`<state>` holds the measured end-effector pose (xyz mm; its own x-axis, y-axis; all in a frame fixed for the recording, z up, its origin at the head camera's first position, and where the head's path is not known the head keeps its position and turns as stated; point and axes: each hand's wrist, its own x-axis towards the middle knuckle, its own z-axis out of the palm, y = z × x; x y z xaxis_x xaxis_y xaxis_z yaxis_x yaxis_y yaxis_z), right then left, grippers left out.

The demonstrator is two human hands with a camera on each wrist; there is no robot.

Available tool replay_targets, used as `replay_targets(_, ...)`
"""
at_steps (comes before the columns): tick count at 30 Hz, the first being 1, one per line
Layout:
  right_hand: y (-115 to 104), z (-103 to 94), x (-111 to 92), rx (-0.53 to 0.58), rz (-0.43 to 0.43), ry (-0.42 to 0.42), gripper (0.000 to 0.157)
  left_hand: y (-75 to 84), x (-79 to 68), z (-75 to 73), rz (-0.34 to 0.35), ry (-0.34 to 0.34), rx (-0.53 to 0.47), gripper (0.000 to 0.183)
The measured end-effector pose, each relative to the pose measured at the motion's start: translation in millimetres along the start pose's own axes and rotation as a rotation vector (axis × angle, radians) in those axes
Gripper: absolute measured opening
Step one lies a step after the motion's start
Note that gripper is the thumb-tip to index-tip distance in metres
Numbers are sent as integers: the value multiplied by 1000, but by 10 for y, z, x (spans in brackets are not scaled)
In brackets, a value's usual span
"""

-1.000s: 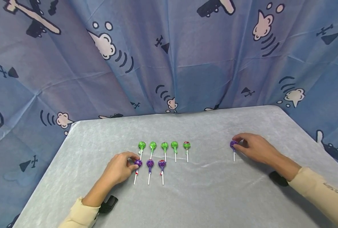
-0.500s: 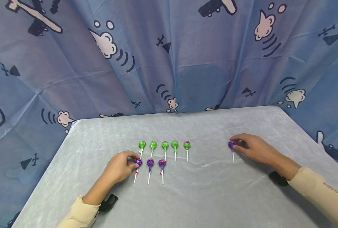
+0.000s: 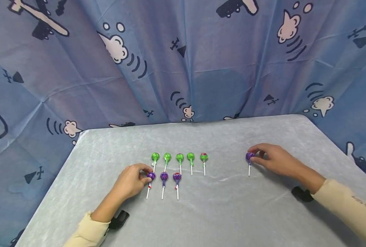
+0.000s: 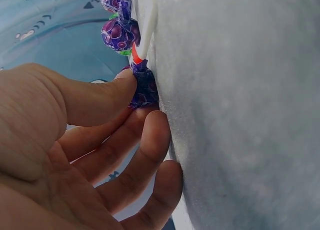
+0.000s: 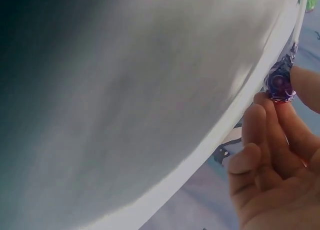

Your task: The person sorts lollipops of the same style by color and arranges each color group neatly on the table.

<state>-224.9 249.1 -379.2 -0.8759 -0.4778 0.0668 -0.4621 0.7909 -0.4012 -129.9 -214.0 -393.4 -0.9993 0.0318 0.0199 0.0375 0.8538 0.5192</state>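
My left hand point(image 3: 129, 181) pinches the purple-wrapped head of a lollipop point(image 4: 145, 88) between thumb and fingers, at the left end of a short row. Two more purple lollipops, a middle one point(image 3: 163, 176) and a right one point(image 3: 177, 177), lie beside it with white sticks toward me. Off to the right, my right hand point(image 3: 270, 158) pinches another purple lollipop point(image 5: 280, 83) by its head, its stick pointing toward me. Behind the purple row lie several green lollipops point(image 3: 180, 157), side by side.
A white cloth-covered table point(image 3: 214, 212) lies under everything. Behind it hangs a blue curtain point(image 3: 220, 85) printed with planes and clouds. Dark devices sit under both wrists, one at the left wrist point(image 3: 119, 219) and one at the right point(image 3: 302, 194).
My right hand has slid its purple lollipop slightly to the left. The left hand keeps its pinch on the leftmost purple lollipop, and the rows lie as before.
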Motion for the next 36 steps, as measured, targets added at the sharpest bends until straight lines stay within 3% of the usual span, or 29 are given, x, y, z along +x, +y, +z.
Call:
replay_targets(24, -436, 155, 201, 58, -151, 45, 29, 10, -6, 1, 1, -1, -8, 20)
replay_targets(36, -690, 287, 331, 126, -161, -16, 33, -6, -1, -4, 11, -3, -31, 21)
